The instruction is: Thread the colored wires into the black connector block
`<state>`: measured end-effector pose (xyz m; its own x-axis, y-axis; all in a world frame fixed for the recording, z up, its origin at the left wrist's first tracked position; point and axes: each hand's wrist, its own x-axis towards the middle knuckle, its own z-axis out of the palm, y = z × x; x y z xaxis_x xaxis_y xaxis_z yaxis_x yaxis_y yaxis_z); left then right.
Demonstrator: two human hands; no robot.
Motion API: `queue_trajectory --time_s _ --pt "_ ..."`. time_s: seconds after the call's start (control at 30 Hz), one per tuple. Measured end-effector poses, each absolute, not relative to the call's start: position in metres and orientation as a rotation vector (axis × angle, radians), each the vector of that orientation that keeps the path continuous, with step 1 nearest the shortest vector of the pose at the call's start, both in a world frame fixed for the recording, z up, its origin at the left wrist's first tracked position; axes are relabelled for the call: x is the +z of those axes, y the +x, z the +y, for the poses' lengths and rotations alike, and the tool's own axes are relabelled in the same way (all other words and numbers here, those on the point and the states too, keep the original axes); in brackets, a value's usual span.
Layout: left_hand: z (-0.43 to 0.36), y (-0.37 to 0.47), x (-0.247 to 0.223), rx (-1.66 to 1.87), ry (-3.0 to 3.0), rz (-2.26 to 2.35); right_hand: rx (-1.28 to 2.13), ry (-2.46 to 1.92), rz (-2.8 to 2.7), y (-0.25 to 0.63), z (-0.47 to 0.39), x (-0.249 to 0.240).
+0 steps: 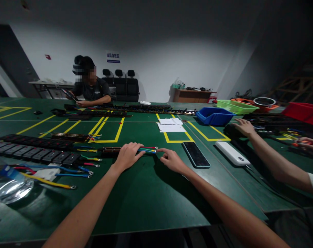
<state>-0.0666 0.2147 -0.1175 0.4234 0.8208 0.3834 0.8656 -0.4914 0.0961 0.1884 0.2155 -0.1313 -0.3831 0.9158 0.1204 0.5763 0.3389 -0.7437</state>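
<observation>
On the green table lies a dark strip with copper-coloured bars (110, 149), and red, blue, green and yellow wires (148, 149) come out of its right end. My left hand (129, 156) is closed over the strip near that end, its thumb along the wires. My right hand (171, 160) points leftward with its index finger stretched to the wires' metal terminals, the other fingers curled and nothing held. The fingertip appears to touch the terminals. Left of my hands lie a long black socket strip (40, 153) and more wires with ring terminals (89, 159).
A phone (196, 155) and a white power bank (232, 154) lie to the right. Behind are white papers (171, 124) and a blue bin (214, 116). Another person's hands (245, 127) work at the right; someone sits across the table (94, 91). Clear plastic (13, 186) is at lower left.
</observation>
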Motion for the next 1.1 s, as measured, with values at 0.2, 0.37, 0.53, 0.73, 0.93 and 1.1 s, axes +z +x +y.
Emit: queue_trajectory --time_s 0.2,0.37,0.53,0.73,0.93,1.1 --pt "0.215 -0.0665 -0.1179 -0.589 -2.537 -1.514 0.8 -1.307 -2.117 0.1883 0.214 -0.1277" --pt "0.2149 -0.0664 -0.1172 -0.583 -2.547 -1.521 0.849 -1.299 -2.082 0.1888 0.2164 -0.1297" --pt "0.2142 -0.0659 -0.1154 -0.572 -2.55 -1.546 0.998 -1.291 -1.919 0.1892 0.2191 -0.1319" --pt "0.2146 -0.0669 -0.1167 -0.599 -2.565 -1.54 1.064 -1.217 -1.799 0.189 0.2192 -0.1321" --pt "0.2142 -0.0664 -0.1154 -0.605 -2.567 -1.525 1.027 -1.226 -1.809 0.1894 0.2203 -0.1325" --pt "0.2162 -0.0667 -0.1186 -0.578 -2.543 -1.523 0.948 -1.27 -1.933 0.1895 0.2202 -0.1322"
